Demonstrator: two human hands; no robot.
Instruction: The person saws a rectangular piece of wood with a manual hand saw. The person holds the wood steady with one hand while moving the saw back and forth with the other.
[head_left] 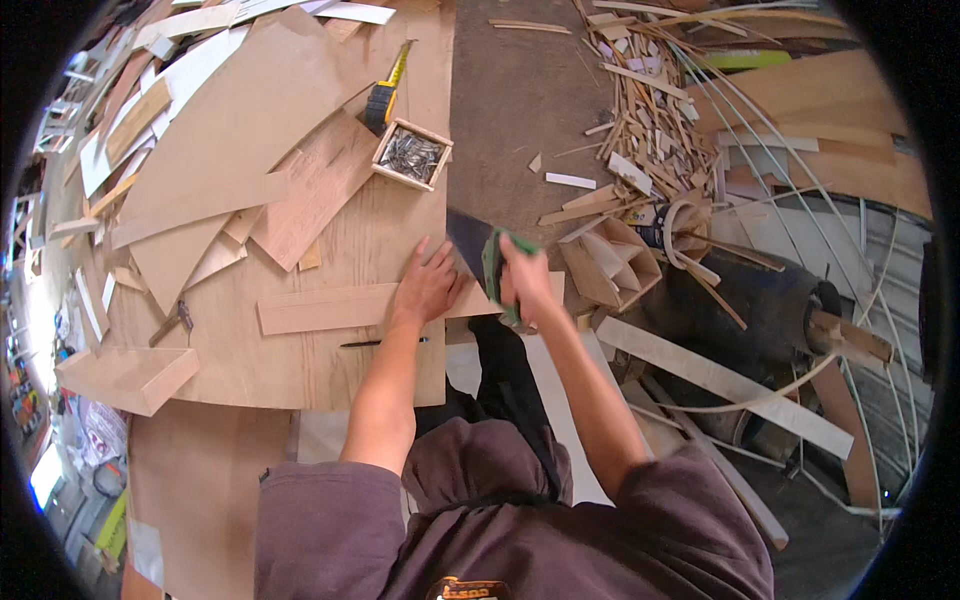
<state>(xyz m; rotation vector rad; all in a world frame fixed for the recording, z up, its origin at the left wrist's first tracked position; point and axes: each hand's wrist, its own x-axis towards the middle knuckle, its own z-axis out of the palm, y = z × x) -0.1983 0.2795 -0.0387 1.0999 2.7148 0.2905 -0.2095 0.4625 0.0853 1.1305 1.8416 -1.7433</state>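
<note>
A long plywood strip (330,308) lies across the table near its right edge, its right end jutting past that edge. My left hand (428,282) rests on the strip, fingers spread and flat. My right hand (527,283) is closed round the green handle of a handsaw (468,240). The dark blade slants over the strip just right of my left hand, at the table edge. Its teeth and any cut are too unclear to make out. A dark pen (384,343) lies below the strip, beside my left forearm.
Beyond my hands stand a small wooden box of metal bits (411,155) and a yellow tape measure (381,102). Plywood offcuts (225,130) cover the table's left. A hammer (172,322) lies there too. Scrap wood (645,110) and a bucket (672,232) are on the floor at right.
</note>
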